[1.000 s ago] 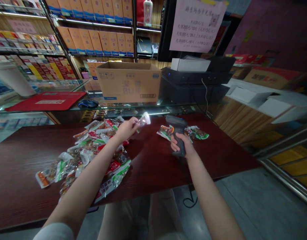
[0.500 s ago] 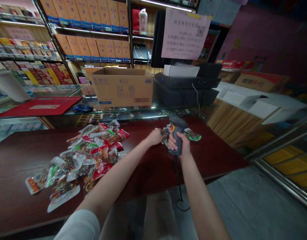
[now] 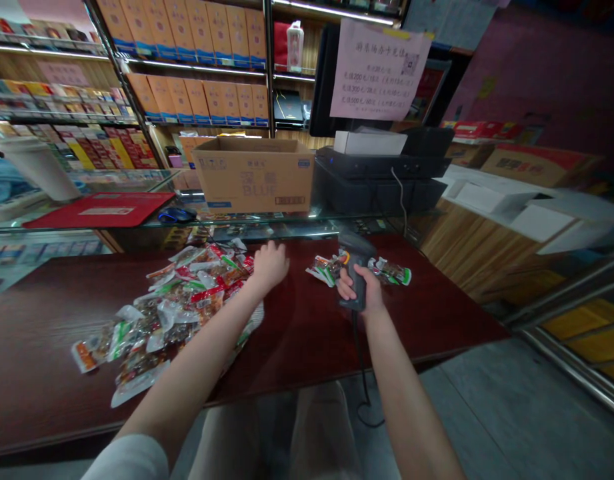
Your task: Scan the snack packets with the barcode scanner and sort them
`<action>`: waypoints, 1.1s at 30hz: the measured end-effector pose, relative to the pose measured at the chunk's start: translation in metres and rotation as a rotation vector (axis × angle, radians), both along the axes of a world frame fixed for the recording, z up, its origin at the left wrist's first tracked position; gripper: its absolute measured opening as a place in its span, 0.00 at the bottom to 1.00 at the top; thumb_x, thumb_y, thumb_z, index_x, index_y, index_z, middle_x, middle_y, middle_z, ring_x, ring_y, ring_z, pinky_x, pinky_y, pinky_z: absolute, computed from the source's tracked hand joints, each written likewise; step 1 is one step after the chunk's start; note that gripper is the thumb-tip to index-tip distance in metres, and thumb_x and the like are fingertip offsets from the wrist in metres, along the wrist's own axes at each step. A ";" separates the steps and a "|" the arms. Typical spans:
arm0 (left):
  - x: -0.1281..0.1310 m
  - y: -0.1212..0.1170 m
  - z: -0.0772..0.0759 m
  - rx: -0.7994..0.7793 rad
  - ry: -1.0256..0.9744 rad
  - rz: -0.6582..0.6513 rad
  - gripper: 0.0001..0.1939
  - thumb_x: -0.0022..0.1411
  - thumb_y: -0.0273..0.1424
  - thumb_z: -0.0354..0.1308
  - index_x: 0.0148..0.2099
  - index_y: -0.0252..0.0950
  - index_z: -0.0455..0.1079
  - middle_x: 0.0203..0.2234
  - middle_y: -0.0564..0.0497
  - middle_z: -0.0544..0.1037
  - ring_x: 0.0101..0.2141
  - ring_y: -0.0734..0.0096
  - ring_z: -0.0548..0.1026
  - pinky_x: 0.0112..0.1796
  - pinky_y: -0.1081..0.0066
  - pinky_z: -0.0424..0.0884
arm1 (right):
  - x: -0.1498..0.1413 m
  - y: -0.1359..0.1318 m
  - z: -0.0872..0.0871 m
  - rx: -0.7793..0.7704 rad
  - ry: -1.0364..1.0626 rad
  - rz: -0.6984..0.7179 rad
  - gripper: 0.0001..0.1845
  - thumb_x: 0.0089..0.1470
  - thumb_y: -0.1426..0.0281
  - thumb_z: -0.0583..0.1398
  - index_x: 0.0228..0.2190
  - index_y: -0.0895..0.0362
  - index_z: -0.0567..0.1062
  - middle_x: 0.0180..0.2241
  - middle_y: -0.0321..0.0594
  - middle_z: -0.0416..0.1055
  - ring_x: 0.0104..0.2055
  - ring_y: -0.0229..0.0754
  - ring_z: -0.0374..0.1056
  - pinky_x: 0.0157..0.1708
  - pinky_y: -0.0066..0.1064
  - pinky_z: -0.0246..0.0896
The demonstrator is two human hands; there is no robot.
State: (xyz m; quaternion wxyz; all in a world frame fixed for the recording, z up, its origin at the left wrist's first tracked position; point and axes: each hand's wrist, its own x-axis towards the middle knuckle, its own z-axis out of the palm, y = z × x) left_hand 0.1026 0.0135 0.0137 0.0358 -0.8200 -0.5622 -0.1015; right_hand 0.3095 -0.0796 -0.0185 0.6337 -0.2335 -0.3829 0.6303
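Note:
My right hand (image 3: pixel 359 287) is wrapped round a dark barcode scanner (image 3: pixel 355 267) with an orange trigger, its cable hanging down over the table edge. Just beyond and to the left of the scanner lies a small clear snack packet (image 3: pixel 324 269) with green and red print. Other packets (image 3: pixel 393 272) lie to its right, partly hidden by the scanner. My left hand (image 3: pixel 271 267) is over the table at the right edge of a heap of snack packets (image 3: pixel 187 307), back upward, fingers slightly bent and apart, with nothing visible in them.
A dark red table (image 3: pixel 297 340) carries the packets. Behind it, a glass counter holds a cardboard box (image 3: pixel 254 177), a computer mouse (image 3: pixel 177 215), a red mat (image 3: pixel 104 209), a white cup (image 3: pixel 39 167) and a black till (image 3: pixel 381 180). A metal rail (image 3: pixel 577 360) stands at the right.
My left hand has let go of the packet by the scanner and moved left to the heap. My right hand still holds the scanner in about the same place. The view has shifted slightly left.

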 end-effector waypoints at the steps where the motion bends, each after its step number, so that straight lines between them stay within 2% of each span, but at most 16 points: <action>1: -0.017 0.006 0.001 -0.014 0.025 0.050 0.22 0.64 0.35 0.51 0.57 0.30 0.66 0.50 0.32 0.70 0.52 0.43 0.69 0.48 0.55 0.66 | 0.000 0.000 0.000 -0.002 -0.001 0.007 0.12 0.53 0.63 0.57 0.40 0.55 0.68 0.18 0.26 0.57 0.11 0.29 0.47 0.13 0.25 0.47; 3: -0.050 0.017 -0.001 -0.079 0.077 0.132 0.25 0.63 0.37 0.53 0.57 0.27 0.65 0.51 0.28 0.70 0.53 0.39 0.68 0.49 0.54 0.65 | -0.001 0.000 -0.001 -0.009 -0.005 0.024 0.13 0.53 0.63 0.58 0.40 0.55 0.68 0.18 0.26 0.58 0.11 0.29 0.47 0.13 0.24 0.47; 7: -0.091 0.030 -0.018 -0.194 0.135 0.121 0.29 0.60 0.42 0.56 0.58 0.27 0.65 0.53 0.28 0.69 0.54 0.38 0.68 0.50 0.53 0.65 | -0.002 -0.001 -0.002 -0.033 -0.047 0.071 0.14 0.53 0.63 0.58 0.41 0.56 0.68 0.18 0.26 0.59 0.11 0.29 0.47 0.13 0.25 0.46; 11: -0.100 0.031 -0.033 -0.163 0.107 0.121 0.26 0.60 0.43 0.55 0.53 0.29 0.68 0.54 0.29 0.68 0.54 0.40 0.68 0.49 0.54 0.66 | -0.005 -0.001 -0.004 -0.073 -0.108 0.126 0.13 0.53 0.63 0.58 0.39 0.56 0.67 0.18 0.27 0.59 0.11 0.29 0.46 0.12 0.26 0.45; 15: -0.100 0.027 -0.036 -0.100 0.017 0.123 0.27 0.58 0.41 0.57 0.54 0.27 0.66 0.51 0.29 0.71 0.52 0.42 0.70 0.48 0.55 0.66 | -0.007 -0.001 -0.005 -0.094 -0.132 0.167 0.11 0.53 0.63 0.59 0.35 0.56 0.66 0.18 0.27 0.61 0.11 0.29 0.48 0.12 0.26 0.46; 18: -0.104 0.025 -0.037 -0.048 -0.075 0.109 0.24 0.58 0.37 0.57 0.54 0.30 0.63 0.47 0.33 0.75 0.50 0.43 0.71 0.48 0.55 0.66 | -0.008 -0.001 -0.007 -0.111 -0.157 0.178 0.11 0.53 0.63 0.59 0.36 0.56 0.65 0.18 0.27 0.61 0.11 0.29 0.48 0.13 0.25 0.46; 21: -0.107 0.027 -0.041 -0.038 -0.283 0.070 0.21 0.59 0.34 0.56 0.53 0.33 0.61 0.41 0.37 0.78 0.45 0.46 0.75 0.45 0.55 0.68 | -0.009 0.000 -0.008 -0.121 -0.184 0.181 0.14 0.53 0.62 0.59 0.39 0.56 0.66 0.18 0.26 0.61 0.11 0.29 0.48 0.13 0.25 0.47; 23: -0.107 0.030 -0.043 -0.043 -0.547 0.020 0.20 0.59 0.34 0.56 0.52 0.34 0.59 0.38 0.40 0.78 0.40 0.52 0.77 0.41 0.58 0.70 | -0.010 0.000 -0.009 -0.125 -0.196 0.186 0.14 0.53 0.62 0.59 0.39 0.56 0.66 0.18 0.26 0.61 0.11 0.28 0.49 0.13 0.24 0.48; 26: -0.103 0.035 -0.046 -0.079 -1.021 -0.115 0.19 0.57 0.36 0.58 0.48 0.37 0.58 0.37 0.45 0.78 0.37 0.60 0.78 0.39 0.62 0.72 | -0.011 0.000 -0.011 -0.125 -0.214 0.205 0.12 0.53 0.62 0.59 0.36 0.56 0.65 0.18 0.27 0.61 0.11 0.28 0.49 0.13 0.24 0.49; 28: -0.100 0.038 -0.046 -0.120 -1.244 -0.173 0.20 0.54 0.38 0.61 0.45 0.38 0.58 0.36 0.48 0.78 0.36 0.63 0.78 0.38 0.64 0.73 | -0.012 0.001 -0.012 -0.116 -0.223 0.212 0.11 0.54 0.63 0.59 0.34 0.56 0.65 0.19 0.27 0.61 0.11 0.28 0.49 0.13 0.24 0.50; 33: -0.090 0.034 -0.045 -0.187 -1.429 -0.168 0.22 0.49 0.40 0.65 0.42 0.36 0.62 0.33 0.50 0.78 0.34 0.65 0.77 0.41 0.63 0.74 | -0.015 0.002 -0.017 -0.104 -0.245 0.242 0.12 0.55 0.63 0.58 0.38 0.57 0.65 0.18 0.26 0.62 0.10 0.29 0.49 0.12 0.24 0.48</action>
